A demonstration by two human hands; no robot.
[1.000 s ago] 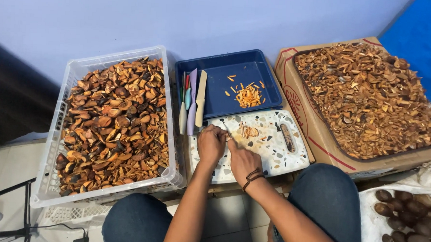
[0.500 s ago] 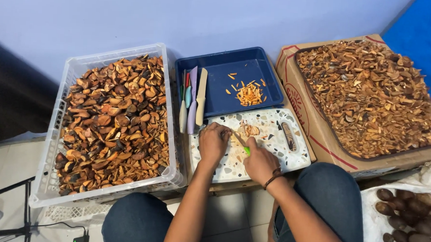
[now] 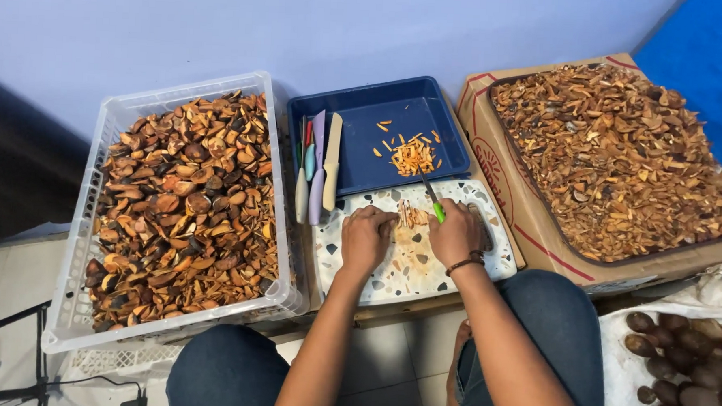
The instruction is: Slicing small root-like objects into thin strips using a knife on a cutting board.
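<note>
Knife point(image 3: 431, 195) (right hand point(image 3: 455, 234)) near board edge point(image 3: 500, 270)

Centre of frame: a cutting board point(image 3: 423, 267) lies just above the person's knees. Both hands rest on it, left hand point(image 3: 366, 240) left of centre, right hand point(image 3: 457, 231) to its right, with a small pile of slivers point(image 3: 411, 215) between them. The right hand holds a knife point(image 3: 431, 196) whose blade points toward the upper frame. Directly behind the board sits a tray point(image 3: 363, 146); cut strips point(image 3: 412, 155) lie in its right half, spare knives point(image 3: 318, 169) along its left edge. Left of frame: a crate point(image 3: 83, 240) filled with shell pieces point(image 3: 186, 212). Right of frame: a cardboard box point(image 3: 499, 193) holding chips point(image 3: 614, 157). Lower right corner: whole nuts point(image 3: 686, 371) on a sack point(image 3: 614, 360).
</note>
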